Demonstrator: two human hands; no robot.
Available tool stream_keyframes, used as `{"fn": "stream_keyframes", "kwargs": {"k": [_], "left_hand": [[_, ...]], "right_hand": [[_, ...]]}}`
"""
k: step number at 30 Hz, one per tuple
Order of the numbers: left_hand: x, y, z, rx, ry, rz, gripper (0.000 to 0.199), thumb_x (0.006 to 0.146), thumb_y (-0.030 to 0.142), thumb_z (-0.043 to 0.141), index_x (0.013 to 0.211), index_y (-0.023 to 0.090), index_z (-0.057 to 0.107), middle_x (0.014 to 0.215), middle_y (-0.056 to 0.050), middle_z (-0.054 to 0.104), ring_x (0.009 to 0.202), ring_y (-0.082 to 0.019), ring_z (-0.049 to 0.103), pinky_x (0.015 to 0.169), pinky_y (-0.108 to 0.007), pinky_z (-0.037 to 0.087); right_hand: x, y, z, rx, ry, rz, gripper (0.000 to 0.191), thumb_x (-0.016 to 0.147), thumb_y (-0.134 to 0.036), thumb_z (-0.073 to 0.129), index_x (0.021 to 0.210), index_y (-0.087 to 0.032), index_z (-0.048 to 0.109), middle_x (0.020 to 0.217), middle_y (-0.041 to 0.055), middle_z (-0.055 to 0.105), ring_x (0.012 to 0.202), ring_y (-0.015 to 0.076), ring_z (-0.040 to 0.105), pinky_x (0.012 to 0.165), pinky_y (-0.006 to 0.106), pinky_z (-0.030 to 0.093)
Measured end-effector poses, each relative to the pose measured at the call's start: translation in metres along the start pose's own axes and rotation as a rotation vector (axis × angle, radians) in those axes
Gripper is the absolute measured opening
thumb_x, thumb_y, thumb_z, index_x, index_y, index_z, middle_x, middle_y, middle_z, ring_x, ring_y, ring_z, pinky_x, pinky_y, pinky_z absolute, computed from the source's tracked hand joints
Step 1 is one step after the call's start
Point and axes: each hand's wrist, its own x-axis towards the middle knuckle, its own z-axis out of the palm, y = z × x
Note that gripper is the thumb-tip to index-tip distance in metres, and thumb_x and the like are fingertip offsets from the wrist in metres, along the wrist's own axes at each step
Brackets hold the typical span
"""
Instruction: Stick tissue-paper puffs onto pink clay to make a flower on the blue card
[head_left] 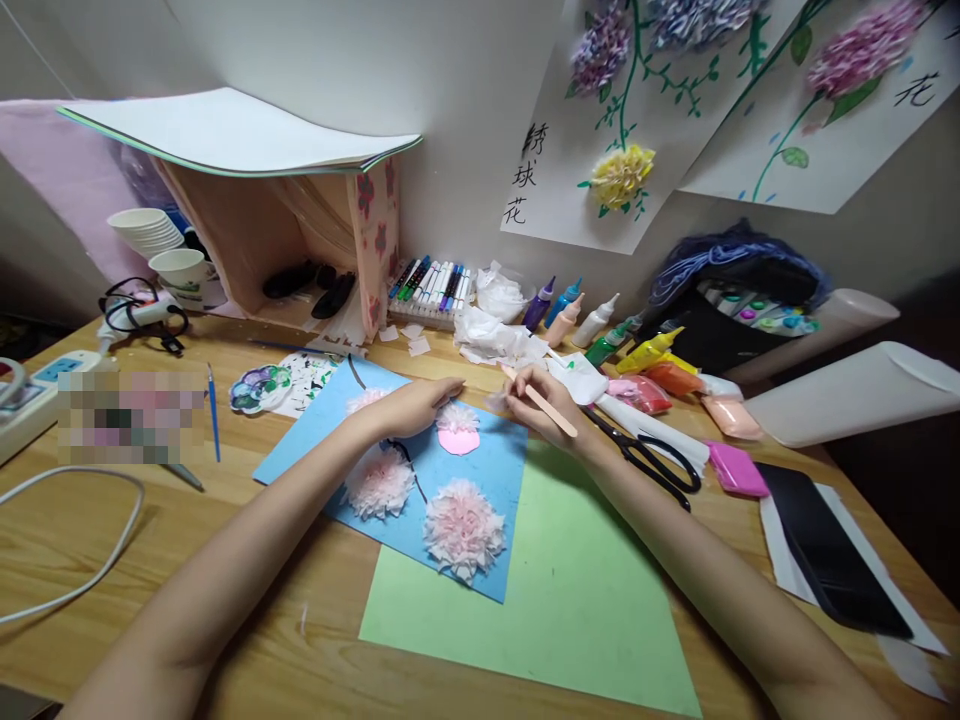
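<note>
My left hand point(420, 405) rests on the upper part of a blue sheet point(465, 490), fingers stretched out. Just beside it is a pink round patch point(459, 441) with pale tissue petals point(457, 418) along its top. Between the fingers of my right hand point(541, 400) is a flat wooden craft stick point(551, 410), slanting down to the right. Some whitish tissue point(496, 401) shows at those fingertips; whether they pinch it I cannot tell. Lower on the blue sheet sit two fluffy pink-white paper flowers point(465, 530), and my left forearm partly covers another flower point(366, 400).
A green sheet point(540, 600) lies partly under the blue one. Black-handled scissors point(652, 455) and a dark phone point(829, 545) are at the right. Paint bottles point(564, 322), crumpled tissue point(495, 335) and markers point(431, 285) line the back. A blue brush point(214, 415) lies left.
</note>
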Motion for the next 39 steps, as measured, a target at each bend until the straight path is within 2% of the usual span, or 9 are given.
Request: {"fn": "stream_keyframes", "kwargs": {"k": [3,5,11,16,19,21,25,30,39], "left_hand": [[0.000,0.000,0.000,-0.022,-0.002,0.006,0.046,0.091,0.021,0.031,0.135,0.011,0.040,0.139,-0.010,0.047,0.125,-0.018,0.047,0.105,-0.028,0.035],[0.000,0.000,0.000,-0.023,-0.002,0.010,0.047,0.090,0.019,0.032,0.135,0.010,0.040,0.138,-0.010,0.048,0.125,-0.017,0.048,0.105,-0.028,0.036],[0.000,0.002,0.000,0.020,-0.003,-0.001,0.047,0.089,0.016,0.033,0.135,0.008,0.041,0.137,-0.011,0.049,0.124,-0.019,0.048,0.104,-0.030,0.037],[0.001,-0.001,0.002,0.031,0.004,0.007,0.045,0.091,0.020,0.031,0.134,0.012,0.042,0.137,-0.010,0.050,0.124,-0.019,0.049,0.103,-0.030,0.037],[0.001,-0.002,0.003,0.039,0.006,0.013,0.045,0.091,0.022,0.031,0.134,0.013,0.042,0.138,-0.009,0.049,0.125,-0.019,0.048,0.104,-0.031,0.037],[0.001,-0.002,0.002,0.038,0.004,0.008,0.045,0.092,0.023,0.030,0.134,0.013,0.042,0.138,-0.009,0.048,0.125,-0.019,0.047,0.104,-0.031,0.036],[0.001,0.000,0.001,0.025,-0.010,-0.008,0.045,0.092,0.024,0.030,0.135,0.013,0.041,0.139,-0.009,0.048,0.126,-0.019,0.047,0.105,-0.031,0.036],[0.001,0.002,0.000,0.030,-0.021,-0.018,0.046,0.092,0.024,0.029,0.135,0.012,0.041,0.139,-0.009,0.047,0.126,-0.019,0.046,0.105,-0.031,0.035],[0.001,0.001,0.001,0.027,-0.007,0.001,0.045,0.091,0.021,0.031,0.134,0.014,0.042,0.138,-0.008,0.048,0.125,-0.017,0.047,0.104,-0.030,0.036]], "right_hand": [[-0.012,0.003,0.000,0.045,-0.235,0.090,0.019,0.079,-0.025,0.058,0.076,-0.021,0.040,0.080,0.0011,0.055,0.070,0.0129,0.053,0.065,0.026,0.043],[-0.016,0.006,0.003,-0.045,-0.275,0.079,0.016,0.078,-0.022,0.058,0.076,-0.020,0.042,0.079,0.0010,0.055,0.070,0.0129,0.053,0.065,0.025,0.042],[-0.014,0.012,0.015,-0.226,-0.138,-0.074,0.009,0.076,-0.014,0.055,0.077,-0.020,0.047,0.077,0.0012,0.057,0.070,0.0148,0.056,0.065,0.027,0.042],[-0.013,0.009,0.017,-0.256,-0.087,-0.098,0.005,0.080,-0.022,0.057,0.082,-0.020,0.053,0.084,0.0043,0.060,0.078,0.0179,0.058,0.069,0.029,0.043],[-0.018,0.006,0.012,-0.161,0.030,-0.060,0.017,0.088,-0.035,0.050,0.085,-0.020,0.058,0.086,0.0054,0.061,0.081,0.0186,0.058,0.071,0.030,0.044],[-0.023,0.007,0.008,-0.008,0.078,-0.017,0.036,0.093,-0.043,0.038,0.078,-0.019,0.060,0.076,0.0045,0.061,0.070,0.0166,0.057,0.064,0.029,0.043],[-0.032,0.010,0.005,0.165,0.014,0.107,0.056,0.093,-0.054,0.030,0.061,-0.018,0.058,0.056,0.0023,0.054,0.051,0.0131,0.048,0.049,0.027,0.037],[-0.031,0.010,0.012,0.126,-0.076,0.131,0.053,0.091,-0.056,0.034,0.065,-0.018,0.059,0.059,0.0018,0.056,0.055,0.0127,0.051,0.055,0.027,0.040],[-0.030,0.008,0.015,0.054,-0.117,0.123,0.050,0.092,-0.055,0.033,0.070,-0.019,0.059,0.064,0.0027,0.059,0.060,0.0138,0.054,0.060,0.028,0.043]]}}
